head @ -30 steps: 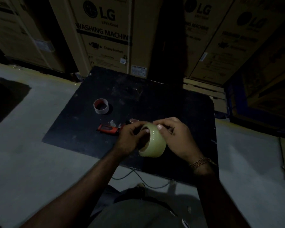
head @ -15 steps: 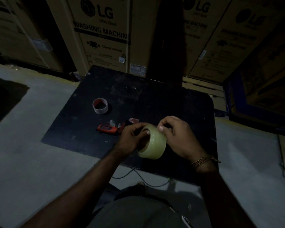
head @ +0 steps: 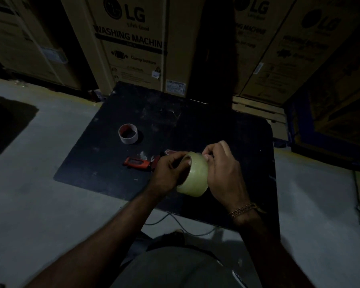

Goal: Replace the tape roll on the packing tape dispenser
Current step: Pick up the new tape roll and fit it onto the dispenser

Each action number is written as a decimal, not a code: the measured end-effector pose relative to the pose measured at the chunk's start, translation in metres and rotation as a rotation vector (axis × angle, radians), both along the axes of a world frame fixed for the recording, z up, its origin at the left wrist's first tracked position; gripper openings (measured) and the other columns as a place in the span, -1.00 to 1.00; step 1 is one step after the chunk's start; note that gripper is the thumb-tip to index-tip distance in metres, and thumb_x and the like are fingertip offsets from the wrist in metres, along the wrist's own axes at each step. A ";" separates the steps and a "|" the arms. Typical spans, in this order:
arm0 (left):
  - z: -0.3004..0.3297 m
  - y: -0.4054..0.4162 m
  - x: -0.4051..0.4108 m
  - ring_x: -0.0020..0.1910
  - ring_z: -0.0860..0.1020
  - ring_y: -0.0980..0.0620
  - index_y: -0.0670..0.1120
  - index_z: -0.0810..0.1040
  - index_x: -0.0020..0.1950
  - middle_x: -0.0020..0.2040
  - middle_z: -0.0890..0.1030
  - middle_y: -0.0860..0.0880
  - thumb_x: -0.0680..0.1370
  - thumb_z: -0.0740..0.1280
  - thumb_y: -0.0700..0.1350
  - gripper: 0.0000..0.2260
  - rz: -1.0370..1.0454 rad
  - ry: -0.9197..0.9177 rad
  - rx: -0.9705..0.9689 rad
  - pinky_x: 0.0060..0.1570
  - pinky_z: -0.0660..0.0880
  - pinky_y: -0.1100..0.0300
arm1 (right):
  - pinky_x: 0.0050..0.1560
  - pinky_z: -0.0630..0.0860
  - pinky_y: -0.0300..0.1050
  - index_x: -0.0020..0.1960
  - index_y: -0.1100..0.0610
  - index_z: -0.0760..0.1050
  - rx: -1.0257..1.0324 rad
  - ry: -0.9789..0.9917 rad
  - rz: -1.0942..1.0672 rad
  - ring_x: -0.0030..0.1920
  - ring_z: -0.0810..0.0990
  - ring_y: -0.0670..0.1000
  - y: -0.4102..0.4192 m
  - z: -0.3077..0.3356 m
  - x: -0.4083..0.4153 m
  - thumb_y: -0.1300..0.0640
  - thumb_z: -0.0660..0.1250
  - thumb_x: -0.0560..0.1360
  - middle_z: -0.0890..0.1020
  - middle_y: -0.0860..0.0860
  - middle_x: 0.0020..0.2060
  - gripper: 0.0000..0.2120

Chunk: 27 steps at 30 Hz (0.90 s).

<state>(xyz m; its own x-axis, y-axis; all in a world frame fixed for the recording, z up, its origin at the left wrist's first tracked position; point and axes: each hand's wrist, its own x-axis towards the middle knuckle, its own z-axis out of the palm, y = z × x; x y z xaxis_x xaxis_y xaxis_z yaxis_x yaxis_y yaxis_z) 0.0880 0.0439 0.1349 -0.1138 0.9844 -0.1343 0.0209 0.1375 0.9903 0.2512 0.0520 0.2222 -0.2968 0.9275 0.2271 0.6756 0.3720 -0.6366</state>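
While you worked in dim light, a black counter stood on grey floor by LG cartons | one tape roll gripped by fingers of both your left hand and right hand above counter | one empty core, one red dispenser on counter

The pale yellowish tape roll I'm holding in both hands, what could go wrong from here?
1. The scene is dim, so the loose end on the pale yellowish tape roll may be hard to find under the right hand fingertips.
2. The red tape dispenser lies partly hidden behind the left hand and could get knocked.
3. The empty white cardboard core sits nearby and might be mixed up.
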 end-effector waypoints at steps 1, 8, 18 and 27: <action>0.000 0.002 -0.001 0.06 0.68 0.22 0.06 0.69 0.16 0.02 0.75 0.17 0.63 0.36 -0.06 -0.84 0.010 0.017 0.005 0.08 0.59 0.11 | -0.22 0.57 0.09 0.04 0.08 0.44 0.009 -0.008 0.000 -0.15 0.55 -0.06 0.000 -0.002 -0.001 0.14 0.19 0.67 0.48 -0.05 0.01 -0.93; 0.001 0.006 -0.003 0.08 0.68 0.06 -0.07 0.68 0.21 0.04 0.73 0.04 0.57 0.36 -0.02 -0.74 0.058 0.041 0.054 0.18 0.61 0.02 | -0.16 0.45 -0.12 0.01 0.14 0.47 0.125 -0.063 -0.008 -0.08 0.50 -0.01 0.006 -0.011 -0.004 0.10 0.13 0.62 0.49 0.01 -0.02 -0.82; -0.008 0.005 0.002 0.10 0.70 -0.16 -0.13 0.68 0.23 0.09 0.74 -0.11 0.58 0.34 0.08 -0.64 0.097 -0.012 0.000 0.11 0.63 -0.27 | -0.23 0.57 -0.07 0.06 0.19 0.48 0.175 0.036 0.002 -0.13 0.55 -0.04 0.019 0.002 -0.008 0.22 0.20 0.67 0.49 0.01 0.02 -0.90; -0.030 0.001 -0.004 0.06 0.71 -0.16 -0.17 0.69 0.21 0.07 0.75 -0.15 0.60 0.34 0.03 -0.67 0.099 -0.028 -0.068 0.03 0.66 -0.15 | -0.18 0.60 0.07 0.06 0.17 0.47 0.100 0.046 0.011 -0.11 0.56 -0.02 0.025 -0.012 -0.013 0.27 0.19 0.68 0.49 0.01 0.03 -0.90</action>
